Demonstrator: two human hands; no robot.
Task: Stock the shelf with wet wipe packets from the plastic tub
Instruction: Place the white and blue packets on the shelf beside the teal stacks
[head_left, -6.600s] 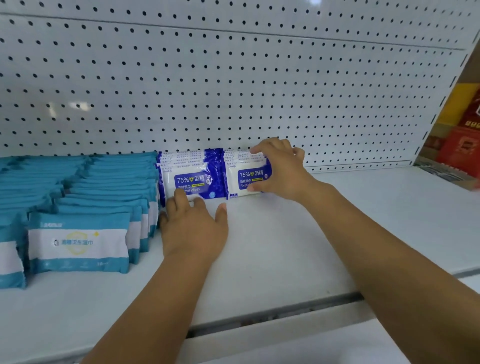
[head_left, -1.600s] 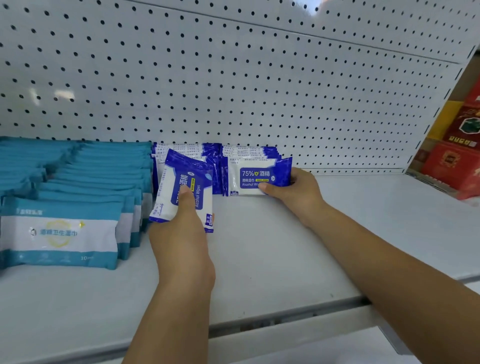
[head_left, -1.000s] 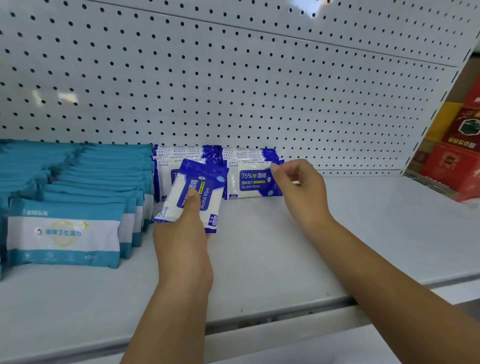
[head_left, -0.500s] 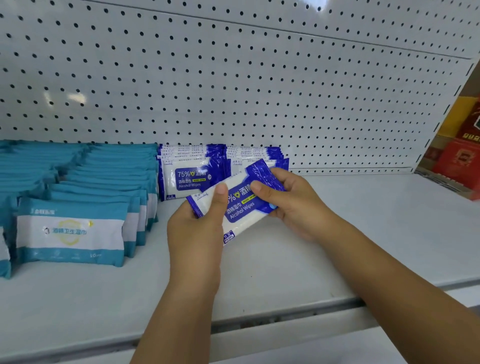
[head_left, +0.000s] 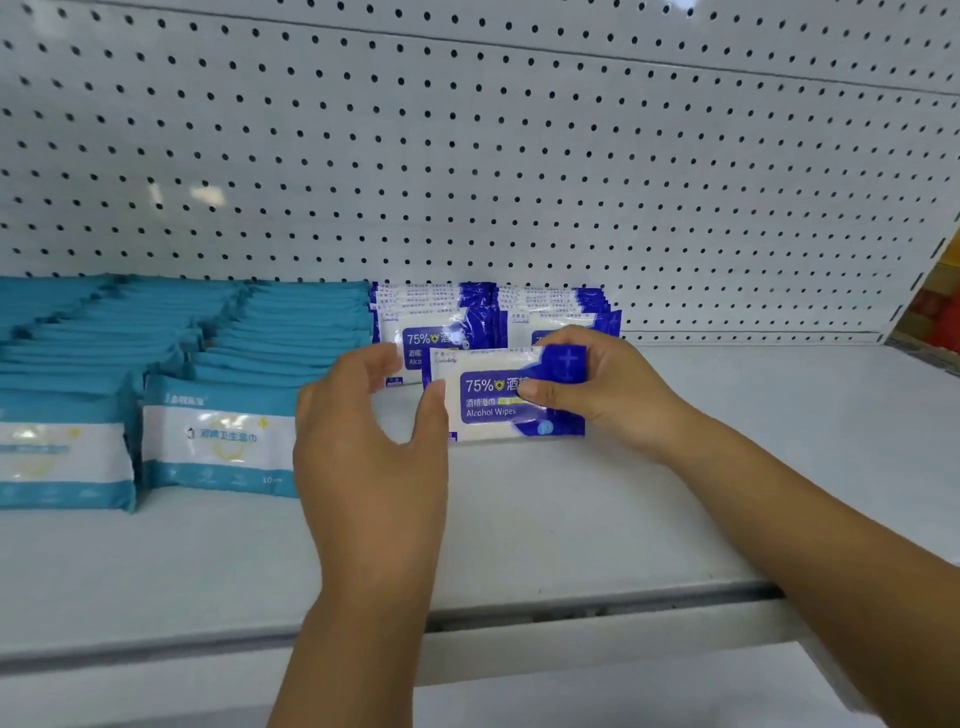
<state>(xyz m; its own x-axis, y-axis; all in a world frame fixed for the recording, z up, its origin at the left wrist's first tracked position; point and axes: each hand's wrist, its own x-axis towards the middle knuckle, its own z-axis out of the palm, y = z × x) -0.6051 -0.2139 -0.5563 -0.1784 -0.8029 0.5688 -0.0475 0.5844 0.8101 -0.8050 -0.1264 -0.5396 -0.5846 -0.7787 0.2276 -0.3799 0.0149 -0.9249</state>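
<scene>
A blue-and-white alcohol wipe packet (head_left: 488, 400) stands level and face-forward just in front of two rows of the same packets (head_left: 441, 322) at the back of the white shelf (head_left: 571, 519). My right hand (head_left: 613, 395) pinches its right end, thumb across the front. My left hand (head_left: 369, 467) is beside its left end with the fingers spread and loosely curved; only the thumb tip touches the packet's left edge. Whether the packet's lower edge rests on the shelf I cannot tell. The plastic tub is out of view.
Several rows of teal wipe packets (head_left: 218, 441) fill the shelf's left side. A white pegboard (head_left: 467, 156) forms the back wall. Red and yellow boxes (head_left: 935, 317) sit past the shelf's right end. The shelf lip (head_left: 571, 613) runs below my wrists.
The packet, tilted between both hands half a second ago, now stands level in front of the right row. My left hand has loosened its grip, leaving only the thumb on the edge.
</scene>
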